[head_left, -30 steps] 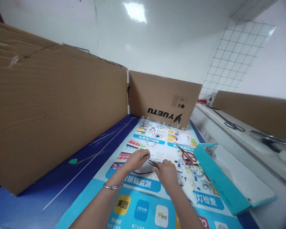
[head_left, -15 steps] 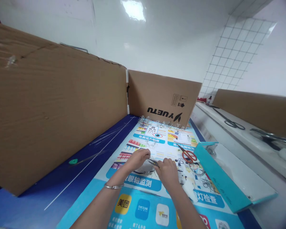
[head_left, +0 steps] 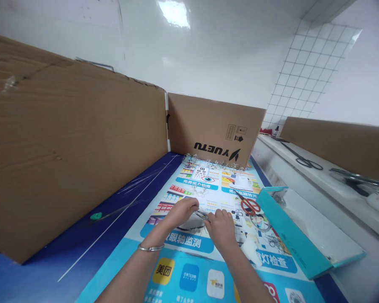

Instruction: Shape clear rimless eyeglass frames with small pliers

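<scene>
My left hand [head_left: 183, 210], with a silver bangle on its wrist, has its fingers pinched together over the printed sheet; what they hold is too small to name. Opposite it, my right hand [head_left: 221, 227] is closed around small pliers [head_left: 202, 215], whose jaws point toward my left fingertips. To the right lie orange-handled scissors [head_left: 250, 206] and a coil of thin wire [head_left: 260, 222]. A white wad [head_left: 250, 249] rests beside my right wrist.
A teal box [head_left: 303, 231] stands open at the right. Cardboard panels [head_left: 214, 126] rise at the left and back, with wire pieces [head_left: 214, 161] along the back one. A green object [head_left: 96, 216] lies at the left. Long scissors [head_left: 306, 160] rest on the right ledge.
The view has shifted very slightly. Both hands keep nearly the same places, and the pliers have tilted a little between them.
</scene>
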Available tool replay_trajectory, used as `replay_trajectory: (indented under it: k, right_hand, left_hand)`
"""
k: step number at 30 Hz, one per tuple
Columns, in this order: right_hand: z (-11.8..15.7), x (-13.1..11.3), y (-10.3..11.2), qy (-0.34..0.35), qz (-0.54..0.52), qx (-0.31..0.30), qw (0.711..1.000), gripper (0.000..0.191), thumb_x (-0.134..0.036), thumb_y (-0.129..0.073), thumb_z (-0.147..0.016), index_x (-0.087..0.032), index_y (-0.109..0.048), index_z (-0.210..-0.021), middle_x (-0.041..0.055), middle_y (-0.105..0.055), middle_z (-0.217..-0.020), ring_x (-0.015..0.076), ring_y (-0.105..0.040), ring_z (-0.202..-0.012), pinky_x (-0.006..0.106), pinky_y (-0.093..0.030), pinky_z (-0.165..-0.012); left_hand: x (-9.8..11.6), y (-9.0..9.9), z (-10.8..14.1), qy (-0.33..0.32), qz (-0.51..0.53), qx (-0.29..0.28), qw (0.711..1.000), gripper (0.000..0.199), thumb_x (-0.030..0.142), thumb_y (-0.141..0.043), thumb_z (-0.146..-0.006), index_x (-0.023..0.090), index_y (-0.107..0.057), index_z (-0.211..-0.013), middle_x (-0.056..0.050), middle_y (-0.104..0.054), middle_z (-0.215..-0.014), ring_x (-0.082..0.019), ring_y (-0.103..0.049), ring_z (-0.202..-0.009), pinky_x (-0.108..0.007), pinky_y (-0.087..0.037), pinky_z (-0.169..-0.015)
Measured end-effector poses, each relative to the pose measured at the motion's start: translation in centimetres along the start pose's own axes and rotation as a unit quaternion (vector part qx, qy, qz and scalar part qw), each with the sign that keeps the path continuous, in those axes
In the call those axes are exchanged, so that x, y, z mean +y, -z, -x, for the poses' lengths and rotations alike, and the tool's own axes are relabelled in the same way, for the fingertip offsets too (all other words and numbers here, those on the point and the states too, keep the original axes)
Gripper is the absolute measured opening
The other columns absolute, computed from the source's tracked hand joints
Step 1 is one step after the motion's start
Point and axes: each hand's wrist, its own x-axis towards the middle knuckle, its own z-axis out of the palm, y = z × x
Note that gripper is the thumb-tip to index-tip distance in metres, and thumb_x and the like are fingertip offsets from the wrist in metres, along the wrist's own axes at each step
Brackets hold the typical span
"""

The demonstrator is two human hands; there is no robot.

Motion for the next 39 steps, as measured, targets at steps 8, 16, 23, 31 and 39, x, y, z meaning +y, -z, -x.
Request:
replay_trajectory:
  k: [8, 16, 23, 31, 39]
  right_hand:
    - [-0.05, -0.07, 0.03, 0.006, 0.009, -0.003, 1.000, 0.024, -0.041, -0.048, -0.080, -0.021, -0.060, -0.085, 0.0070, -0.055, -0.083, 0.0209, -0.044, -0.084, 0.033, -0.026, -0.073]
    - [-0.07, 0.00, 0.12, 0.011, 0.009, -0.013, 1.000, 0.024, -0.041, -0.048, -0.081, -0.021, -0.060, -0.086, 0.0062, -0.055, -0.083, 0.0204, -0.045, -0.084, 0.033, -0.027, -0.072]
    - [-0.15, 0.12, 0.31, 0.008, -0.009, -0.030, 0.999, 0.027, -0.043, -0.046, -0.082, -0.022, -0.061, -0.089, 0.0063, -0.057, -0.084, 0.0203, -0.046, -0.085, 0.032, -0.028, -0.072]
    - [-0.05, 0.16, 0.03, -0.005, -0.024, -0.043, 0.999, 0.029, -0.045, -0.046, -0.081, -0.021, -0.061, -0.086, 0.0055, -0.057, -0.083, 0.0197, -0.048, -0.085, 0.031, -0.029, -0.073]
    - [-0.08, 0.14, 0.10, -0.010, -0.035, -0.053, 0.998, 0.029, -0.045, -0.047, -0.080, -0.020, -0.061, -0.083, 0.0052, -0.058, -0.082, 0.0190, -0.050, -0.083, 0.030, -0.031, -0.071]
  left_hand:
    - [-0.11, -0.22, 0.22, 0.016, -0.012, -0.011, 1.000, 0.015, 0.020, -0.041, -0.080, 0.018, -0.056, -0.076, -0.001, -0.059, -0.073, -0.014, -0.051, -0.069, -0.022, -0.035, -0.064]
    - [0.14, -0.02, 0.14, 0.027, 0.000, -0.018, 0.999, 0.016, 0.020, -0.040, -0.079, 0.018, -0.055, -0.074, -0.001, -0.059, -0.072, -0.014, -0.051, -0.069, -0.022, -0.035, -0.064]
    - [0.22, 0.11, 0.16, 0.027, 0.030, -0.016, 0.999, 0.017, 0.020, -0.040, -0.078, 0.018, -0.056, -0.074, 0.000, -0.058, -0.071, -0.014, -0.050, -0.068, -0.022, -0.035, -0.063]
    - [-0.21, 0.02, 0.19, 0.039, 0.068, -0.017, 0.997, 0.017, 0.020, -0.040, -0.078, 0.018, -0.056, -0.074, 0.000, -0.058, -0.069, -0.013, -0.049, -0.065, -0.021, -0.035, -0.060]
    - [-0.24, 0.19, 0.19, 0.026, 0.081, -0.016, 0.996, 0.015, 0.017, -0.040, -0.076, 0.018, -0.054, -0.072, 0.001, -0.057, -0.068, -0.012, -0.049, -0.064, -0.020, -0.034, -0.060]
